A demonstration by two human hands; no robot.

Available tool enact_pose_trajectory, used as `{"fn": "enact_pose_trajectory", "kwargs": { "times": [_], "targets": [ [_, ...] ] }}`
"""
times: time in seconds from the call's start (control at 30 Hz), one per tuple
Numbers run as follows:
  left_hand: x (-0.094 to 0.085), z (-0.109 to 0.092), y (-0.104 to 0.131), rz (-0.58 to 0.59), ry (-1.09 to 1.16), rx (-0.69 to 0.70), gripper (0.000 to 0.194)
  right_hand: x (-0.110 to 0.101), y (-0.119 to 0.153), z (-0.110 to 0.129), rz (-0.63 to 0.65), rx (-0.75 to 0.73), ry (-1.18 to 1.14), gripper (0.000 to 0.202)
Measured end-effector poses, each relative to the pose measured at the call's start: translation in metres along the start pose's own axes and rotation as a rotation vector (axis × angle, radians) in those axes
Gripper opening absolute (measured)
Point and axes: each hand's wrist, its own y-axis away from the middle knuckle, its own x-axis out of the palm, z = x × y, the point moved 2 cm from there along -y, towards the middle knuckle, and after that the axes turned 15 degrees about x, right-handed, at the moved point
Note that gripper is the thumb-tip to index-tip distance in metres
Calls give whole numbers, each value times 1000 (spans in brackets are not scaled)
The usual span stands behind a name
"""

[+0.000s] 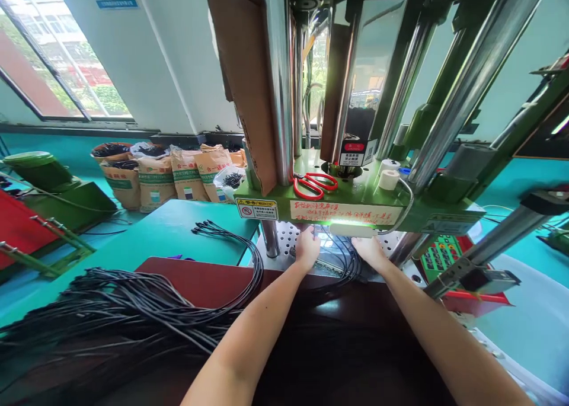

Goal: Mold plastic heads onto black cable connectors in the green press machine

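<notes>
Both arms reach forward under the green platen (267,207) of an upright press. My left hand (307,249) is at the left side of the metal mold (328,266), its fingers curled and partly hidden. On the right, my right hand (370,251) lies beside a looped bundle of black cables (353,262); its fingertips are hidden under the press's edge. What either hand grips cannot be made out. A white lamp (351,230) glows just above and between the hands.
Red-handled scissors (315,184) lie on the platen near white rolls (389,178). A large pile of black cables (133,302) covers the left of the dark red board (191,275). Paper sacks (155,182) stand behind the green table (178,228). A control panel (442,259) is at right.
</notes>
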Motion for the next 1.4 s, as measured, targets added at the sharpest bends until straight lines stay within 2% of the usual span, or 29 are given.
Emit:
{"fn": "enact_pose_trajectory", "kwargs": {
  "times": [0.1, 0.2, 0.4, 0.6, 0.87, 1.07, 1.23, 1.4],
  "targets": [
    [-7, 3, -1, 59, -248, 133, 25, 1, 1, -1, -30, 20, 12, 28],
    [-8, 3, -5, 133, -426, 210, 24, 2, 0, 0, -43, -9, 6, 33],
    [-5, -12, -9, 167, -599, 262, 26, -8, -3, 9, -40, -113, -7, 35],
    [10, -28, -4, 101, -569, 285, 25, -12, 6, 27, -17, -234, -9, 36],
    [12, -15, -11, 47, -438, 302, 18, -10, 2, 26, -2, -276, -14, 40],
    [14, -14, -12, 48, -383, 325, 19, -4, 4, 29, 8, -274, 14, 42],
    [17, -28, -10, 25, -358, 312, 20, -7, 4, 32, 4, -319, 56, 41],
    [28, -43, 4, 13, -332, 370, 20, -16, 7, 33, 15, -412, 103, 39]
  ]
}}
